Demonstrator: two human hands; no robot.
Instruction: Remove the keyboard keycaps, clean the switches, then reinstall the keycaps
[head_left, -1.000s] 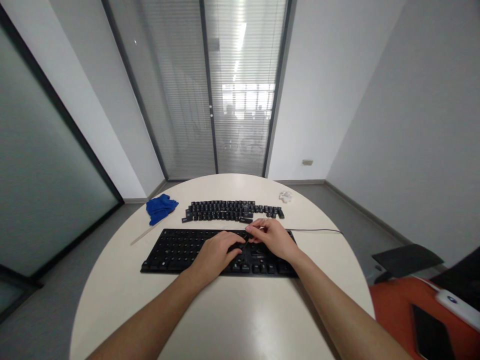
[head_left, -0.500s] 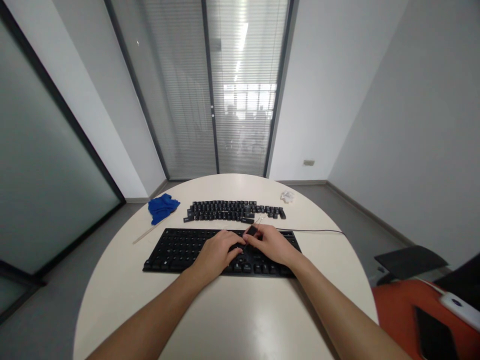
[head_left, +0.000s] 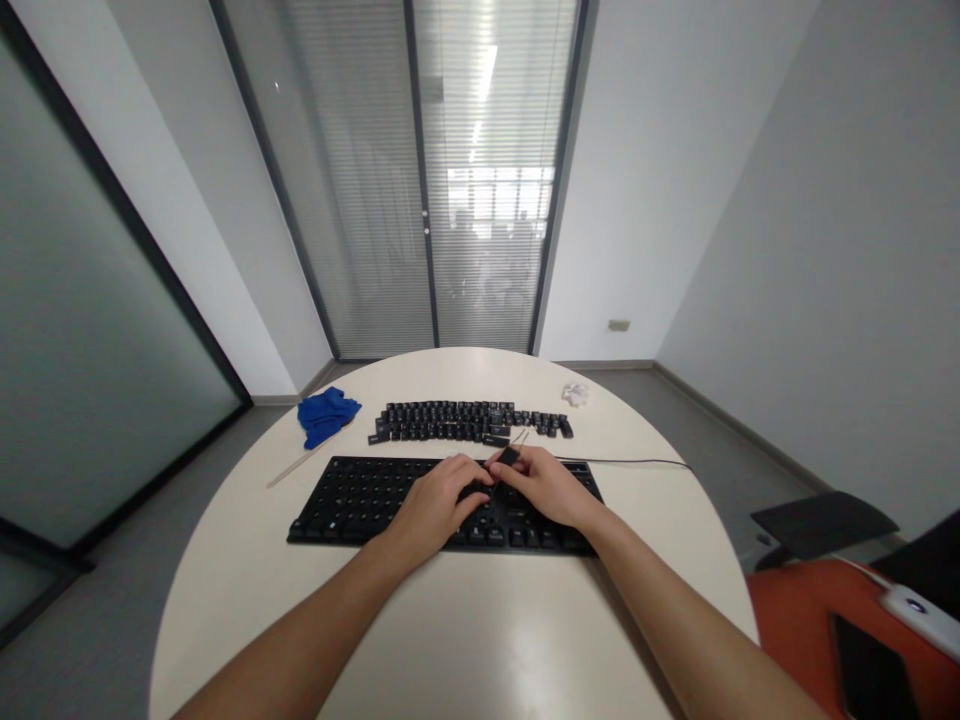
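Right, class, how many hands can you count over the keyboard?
2. The left hand is over the middle of the keyboard; the right hand is just to its right, holding a small dark piece. No other hands show.

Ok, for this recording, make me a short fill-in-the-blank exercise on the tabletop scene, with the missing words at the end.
1. The crumpled cloth near the left edge of the table is coloured ____.
2. The left hand and the right hand are close together over a keyboard coloured ____.
3. The small piece with thin wires is held in the ____ hand.
4. Loose keycaps lie in rows ____ the keyboard and the glass partition.

Missing words: blue; black; right; between.
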